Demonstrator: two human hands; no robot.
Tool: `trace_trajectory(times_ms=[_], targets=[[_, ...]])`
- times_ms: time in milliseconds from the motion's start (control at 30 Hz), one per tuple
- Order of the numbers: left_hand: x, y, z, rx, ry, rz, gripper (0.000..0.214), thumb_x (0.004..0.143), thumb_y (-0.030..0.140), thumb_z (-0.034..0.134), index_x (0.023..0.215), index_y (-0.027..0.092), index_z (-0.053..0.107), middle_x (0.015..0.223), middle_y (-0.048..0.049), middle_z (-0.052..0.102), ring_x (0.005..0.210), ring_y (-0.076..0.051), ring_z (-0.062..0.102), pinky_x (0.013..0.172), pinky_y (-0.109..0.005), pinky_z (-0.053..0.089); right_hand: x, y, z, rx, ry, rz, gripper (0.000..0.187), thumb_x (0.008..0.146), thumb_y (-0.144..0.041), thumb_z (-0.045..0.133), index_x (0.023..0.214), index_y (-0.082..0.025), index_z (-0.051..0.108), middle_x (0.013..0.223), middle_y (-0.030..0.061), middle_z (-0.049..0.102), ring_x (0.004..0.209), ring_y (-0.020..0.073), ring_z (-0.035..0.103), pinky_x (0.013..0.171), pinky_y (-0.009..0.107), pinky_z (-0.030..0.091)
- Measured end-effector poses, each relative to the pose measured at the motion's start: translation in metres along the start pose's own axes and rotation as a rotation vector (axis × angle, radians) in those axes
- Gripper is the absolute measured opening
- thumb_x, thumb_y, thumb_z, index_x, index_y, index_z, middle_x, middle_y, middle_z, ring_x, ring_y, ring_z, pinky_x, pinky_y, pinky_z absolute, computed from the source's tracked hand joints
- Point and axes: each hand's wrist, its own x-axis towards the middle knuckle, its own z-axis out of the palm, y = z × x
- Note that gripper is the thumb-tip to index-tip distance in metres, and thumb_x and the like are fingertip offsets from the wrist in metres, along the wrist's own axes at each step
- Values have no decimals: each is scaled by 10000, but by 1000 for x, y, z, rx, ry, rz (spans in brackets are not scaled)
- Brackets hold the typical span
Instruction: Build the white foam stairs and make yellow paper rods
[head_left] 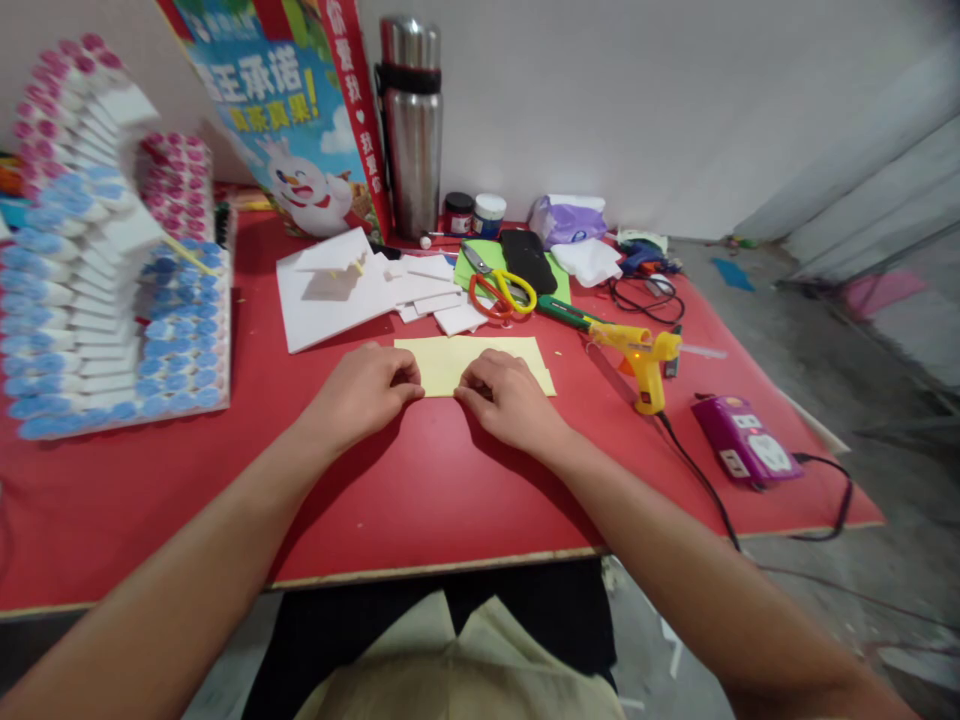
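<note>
Hands [366, 390] [513, 398] curled, 2 thumbs [409, 393] at near edge of yellow paper [441, 362].

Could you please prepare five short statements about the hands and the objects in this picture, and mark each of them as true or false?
1. The left hand and the right hand both touch the yellow paper. True.
2. The right hand holds the scissors. False: they lie beyond the yellow paper, with no hand on them.
3. The yellow glue gun is to the right of the right hand. True.
4. The steel flask lies on its side. False: it stands upright.
5. The purple socket block is to the left of the left hand. False: it is at the right, beyond the yellow glue gun.
</note>
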Motion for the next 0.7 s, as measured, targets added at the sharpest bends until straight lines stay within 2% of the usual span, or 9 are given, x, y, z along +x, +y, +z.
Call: trace_trajectory(times_ms=[200, 400, 700], targets=[[1, -2, -2, -4, -14, -19, 159, 837, 335, 641, 772, 197, 688, 806, -53, 726, 768, -220, 624, 667, -321, 396, 0, 0, 1, -7, 10, 5, 141, 919, -216, 663, 785, -186, 630, 868, 54, 646, 877, 213, 572, 810, 350, 378], [2, -7, -6, 1, -38, -50, 163, 813, 351, 644, 764, 202, 683, 784, -42, 729, 737, -215, 628, 652, -317, 390, 3, 1, 4, -12, 26, 20, 260, 929, -326, 709, 737, -187, 601, 832, 42, 639, 818, 195, 548, 778, 340, 362], [1, -11, -10, -18, -64, -78, 159, 812, 352, 653, 763, 201, 666, 785, -36, 719, 738, -211, 626, 645, -316, 382, 3, 1, 6, -24, 45, 27, 276, 916, -331, 733, 722, -186, 600, 814, 33, 636, 808, 192, 544, 769, 334, 359]])
